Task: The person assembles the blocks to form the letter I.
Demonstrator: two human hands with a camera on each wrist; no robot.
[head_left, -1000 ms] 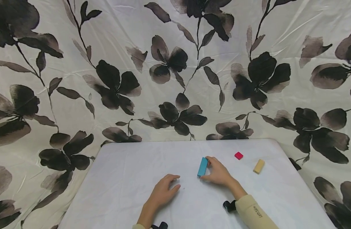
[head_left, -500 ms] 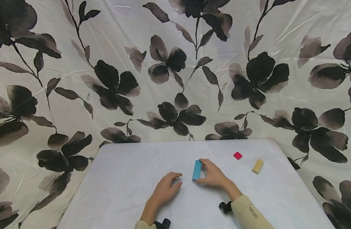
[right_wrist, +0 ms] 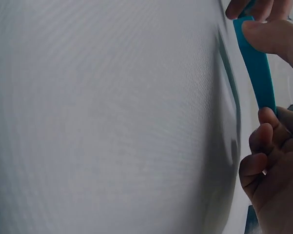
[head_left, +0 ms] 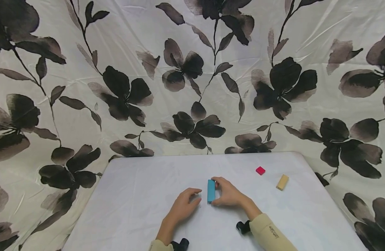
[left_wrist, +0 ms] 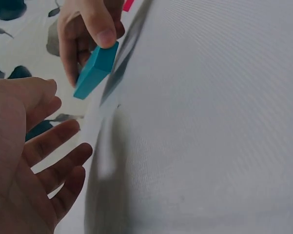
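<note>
A long blue block [head_left: 210,191] is pinched at its two ends by my right hand [head_left: 229,196], thumb at the near end and fingers at the far end. In the left wrist view the blue block [left_wrist: 96,72] hangs a little above the white surface, over its shadow. My left hand [head_left: 183,205] is just to the left of the block, its fingers loosely bent and apart, holding nothing. The right wrist view shows the right thumb [right_wrist: 273,39] against the upper end of the block [right_wrist: 257,70].
A small red block [head_left: 260,170] and a yellow block [head_left: 282,182] lie on the white table [head_left: 132,202], to the right beyond the right hand. Behind the table hangs a floral curtain [head_left: 142,42]. A black wrist camera [head_left: 243,227] sits at the right sleeve.
The right hand has carried the blue block left and toward me, turning it more upright in view. The left hand has shifted slightly right, so the gap has narrowed.
</note>
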